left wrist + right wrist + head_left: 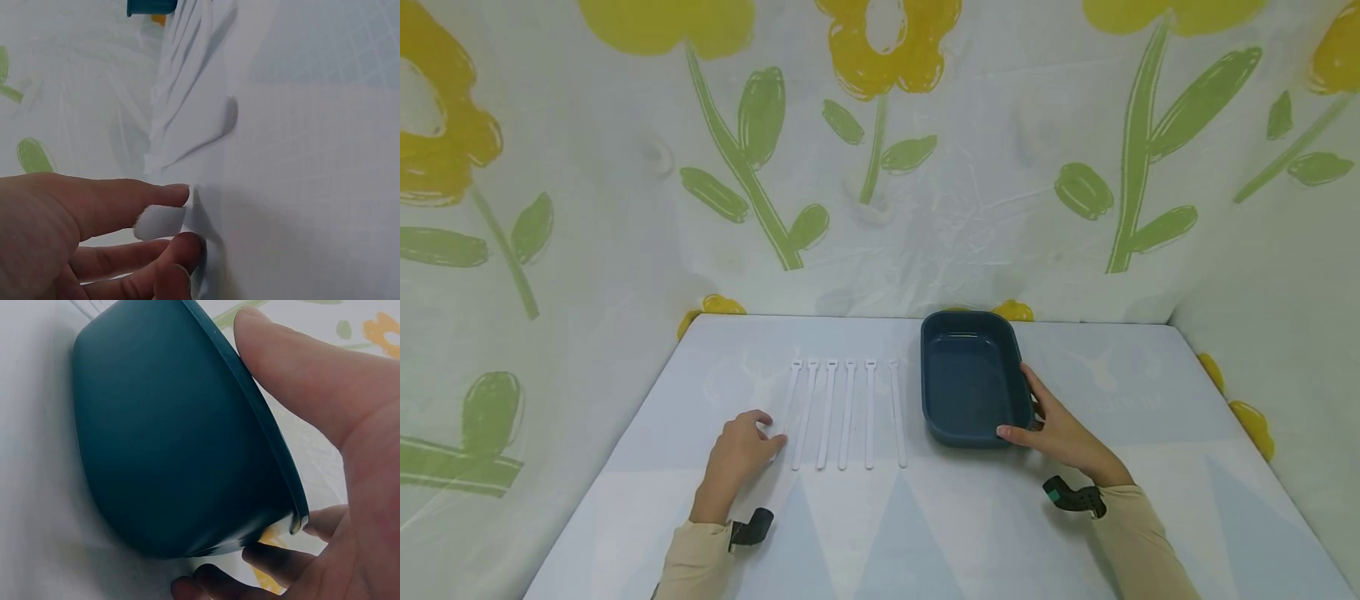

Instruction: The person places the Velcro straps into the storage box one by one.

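Observation:
Several white cable straps point(847, 417) with slotted heads lie side by side on the table, heads away from me. My left hand point(741, 454) is at the leftmost strap point(792, 392), pinching its near end. In the left wrist view the rounded strap tip point(161, 222) shows between the thumb and fingers of the left hand point(125, 231). To the right of the straps stands a deep dark teal tray point(973, 437) with nothing in it. My right hand point(1063, 433) grips its near right corner. In the right wrist view, the thumb point(281, 356) touches the rim of the tray point(162, 437).
The straps and tray are on a white table point(1000, 533) with pale blue triangle prints. A white sheet point(962, 208) with yellow flowers and green leaves rises behind the table and along both sides. A dark band with a small camera point(752, 527) is on each wrist.

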Available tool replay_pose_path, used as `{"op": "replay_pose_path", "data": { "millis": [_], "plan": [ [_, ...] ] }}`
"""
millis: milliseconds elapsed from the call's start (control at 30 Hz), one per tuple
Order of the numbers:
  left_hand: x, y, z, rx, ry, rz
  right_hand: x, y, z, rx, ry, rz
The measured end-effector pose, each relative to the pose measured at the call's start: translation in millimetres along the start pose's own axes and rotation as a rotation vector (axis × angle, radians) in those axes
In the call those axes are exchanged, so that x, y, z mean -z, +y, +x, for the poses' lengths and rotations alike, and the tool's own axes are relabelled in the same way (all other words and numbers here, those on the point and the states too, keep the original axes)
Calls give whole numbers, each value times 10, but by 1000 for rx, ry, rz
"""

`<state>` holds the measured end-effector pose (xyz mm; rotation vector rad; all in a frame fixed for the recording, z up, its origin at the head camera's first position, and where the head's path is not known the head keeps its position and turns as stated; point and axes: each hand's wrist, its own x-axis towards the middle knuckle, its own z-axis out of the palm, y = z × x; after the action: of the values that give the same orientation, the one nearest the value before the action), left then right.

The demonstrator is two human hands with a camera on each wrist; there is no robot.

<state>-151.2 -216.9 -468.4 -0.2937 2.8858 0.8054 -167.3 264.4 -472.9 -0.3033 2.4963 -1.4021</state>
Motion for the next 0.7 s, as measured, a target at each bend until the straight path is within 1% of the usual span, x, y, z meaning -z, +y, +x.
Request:
{"op": "replay_pose_path", "data": {
  "millis": [500,700],
  "plan": [
    [12,-36,1,-1,-15,-60,11,22,2,-2,-3,-8],
    [12,-80,12,-2,-17,-78,10,22,9,-1,-2,-17]
  ]
}}
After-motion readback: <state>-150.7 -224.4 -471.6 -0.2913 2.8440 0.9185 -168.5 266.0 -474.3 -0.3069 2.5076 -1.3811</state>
